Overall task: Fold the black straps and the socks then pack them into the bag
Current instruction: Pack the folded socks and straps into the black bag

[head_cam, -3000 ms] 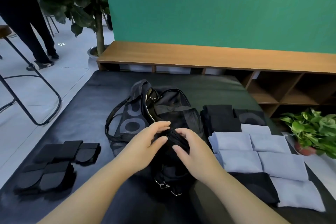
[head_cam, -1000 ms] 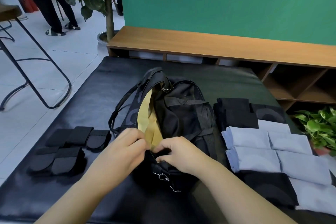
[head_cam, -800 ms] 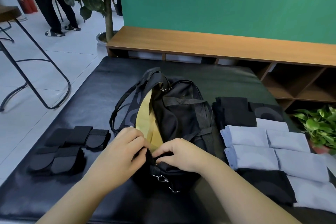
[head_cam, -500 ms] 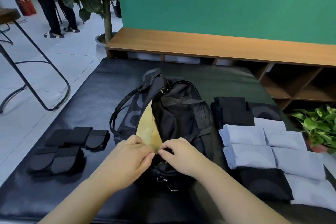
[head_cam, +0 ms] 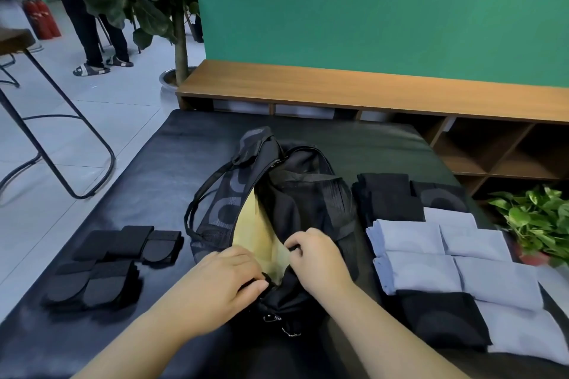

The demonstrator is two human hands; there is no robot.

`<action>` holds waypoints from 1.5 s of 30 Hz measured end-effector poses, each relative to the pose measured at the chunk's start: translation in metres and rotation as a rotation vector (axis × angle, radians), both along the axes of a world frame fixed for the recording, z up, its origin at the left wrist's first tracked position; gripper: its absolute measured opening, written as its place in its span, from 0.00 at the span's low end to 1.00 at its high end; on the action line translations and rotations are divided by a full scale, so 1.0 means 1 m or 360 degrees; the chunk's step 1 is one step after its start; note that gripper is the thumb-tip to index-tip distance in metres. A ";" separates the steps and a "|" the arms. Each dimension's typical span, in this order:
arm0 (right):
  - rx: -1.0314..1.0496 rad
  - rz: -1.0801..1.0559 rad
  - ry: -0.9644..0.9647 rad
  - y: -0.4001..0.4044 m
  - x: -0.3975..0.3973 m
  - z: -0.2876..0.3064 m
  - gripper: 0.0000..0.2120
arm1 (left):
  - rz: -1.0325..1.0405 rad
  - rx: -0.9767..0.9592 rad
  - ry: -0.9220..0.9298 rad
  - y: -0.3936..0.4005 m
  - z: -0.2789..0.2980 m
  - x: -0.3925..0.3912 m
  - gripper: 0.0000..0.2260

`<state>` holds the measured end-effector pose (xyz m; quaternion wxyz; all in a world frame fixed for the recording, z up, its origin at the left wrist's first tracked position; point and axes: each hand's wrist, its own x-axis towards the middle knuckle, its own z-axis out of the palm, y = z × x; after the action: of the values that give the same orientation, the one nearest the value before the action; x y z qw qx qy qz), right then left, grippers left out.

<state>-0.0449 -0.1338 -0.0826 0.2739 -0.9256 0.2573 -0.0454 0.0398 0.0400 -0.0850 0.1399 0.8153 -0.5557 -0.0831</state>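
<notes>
A black bag [head_cam: 295, 194] lies in the middle of the black table [head_cam: 147, 181], its opening parted to show a yellow lining [head_cam: 255, 234]. My left hand [head_cam: 224, 277] grips the near left edge of the opening, fingers curled on the black fabric. My right hand [head_cam: 317, 258] pinches the right edge of the opening. Folded black socks [head_cam: 104, 264] lie in a group at the left. The black straps cannot be told apart from the dark fabric.
Folded light blue cloths [head_cam: 446, 255] and black cloths [head_cam: 388, 194] lie in rows right of the bag. A potted plant [head_cam: 535, 218] stands at the right. A wooden bench [head_cam: 369, 89] lines the green wall. A stool frame [head_cam: 55, 120] and a standing person [head_cam: 92, 24] are at left.
Earlier both hands held a dark bundle over the bag. Since then they have moved to the opening's near end and spread it, and the yellow lining shows wider.
</notes>
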 end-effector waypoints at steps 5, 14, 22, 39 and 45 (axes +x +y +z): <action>-0.0014 -0.0216 -0.0381 -0.028 -0.017 0.030 0.16 | 0.0033 0.0007 0.0036 0.002 0.002 0.009 0.29; -0.0023 -0.0275 -0.0797 -0.031 -0.039 0.063 0.17 | 0.0135 0.0333 0.0203 -0.011 0.020 0.007 0.27; -0.0005 -0.0285 -0.0802 -0.034 -0.048 0.059 0.16 | 0.0195 0.0218 0.0313 -0.010 0.019 0.001 0.18; -0.0093 -0.0262 -0.0646 -0.039 -0.053 0.054 0.18 | 0.0394 0.0014 -0.0046 -0.007 0.010 0.005 0.20; -0.0162 -0.0278 -0.0347 -0.041 -0.058 0.048 0.20 | 0.0335 -0.0369 -0.0449 0.006 0.009 0.021 0.17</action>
<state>-0.1026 -0.1744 -0.0344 0.2480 -0.9020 0.3028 -0.1823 0.0605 0.0464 -0.0764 0.1615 0.8509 -0.4874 0.1116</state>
